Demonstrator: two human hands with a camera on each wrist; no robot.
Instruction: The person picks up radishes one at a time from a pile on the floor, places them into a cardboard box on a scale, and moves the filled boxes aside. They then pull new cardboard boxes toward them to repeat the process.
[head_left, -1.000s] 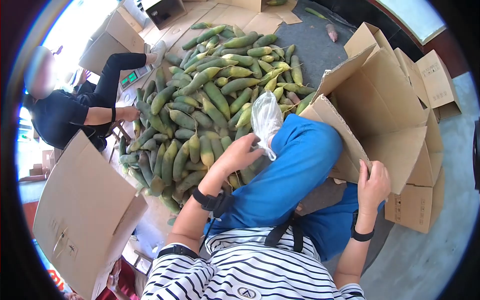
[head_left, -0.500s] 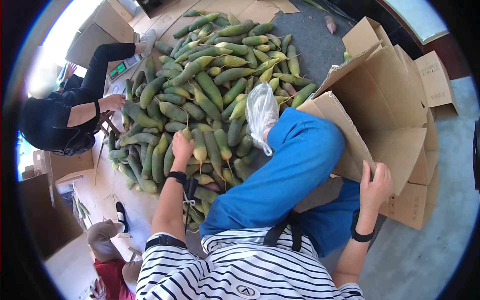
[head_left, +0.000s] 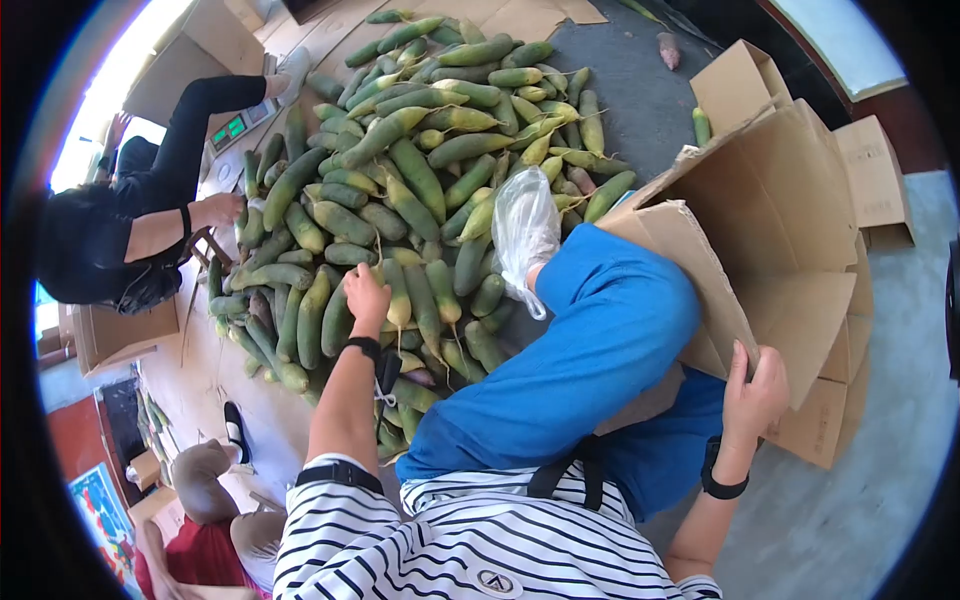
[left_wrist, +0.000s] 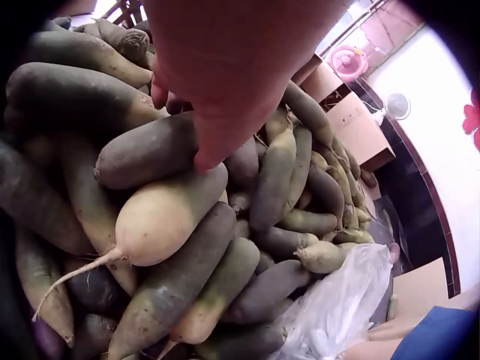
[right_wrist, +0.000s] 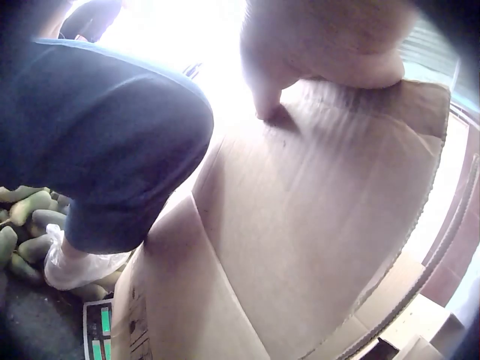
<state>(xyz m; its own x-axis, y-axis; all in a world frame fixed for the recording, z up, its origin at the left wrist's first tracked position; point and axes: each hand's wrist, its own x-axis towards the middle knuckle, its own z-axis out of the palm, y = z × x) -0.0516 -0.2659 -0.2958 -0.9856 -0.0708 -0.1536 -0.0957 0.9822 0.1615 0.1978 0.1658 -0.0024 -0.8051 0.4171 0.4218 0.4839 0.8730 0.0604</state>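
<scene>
A big heap of green radishes (head_left: 415,180) with pale tips lies before me. My left hand (head_left: 367,297) reaches down onto its near left side. In the left wrist view its fingers and thumb straddle a dark green radish (left_wrist: 142,154), and a pale-ended radish (left_wrist: 161,225) lies right beside the thumb. The palm side is hidden. My right hand (head_left: 755,390) holds the edge of a flap on an open cardboard box (head_left: 790,200), thumb on one face. The box stands tilted against my right knee, its mouth toward me.
My foot in a clear plastic bag (head_left: 527,230) rests at the heap's right edge. Another person (head_left: 100,240) sits at the far left, a hand at the heap, near a scale (head_left: 228,132). More cardboard boxes (head_left: 872,170) stand at right. A person in red (head_left: 205,550) is at lower left.
My left hand has moved left from beside the plastic bag onto the radishes and stayed there. A large cardboard box at the left has gone from view. The right hand keeps its hold on the flap.
</scene>
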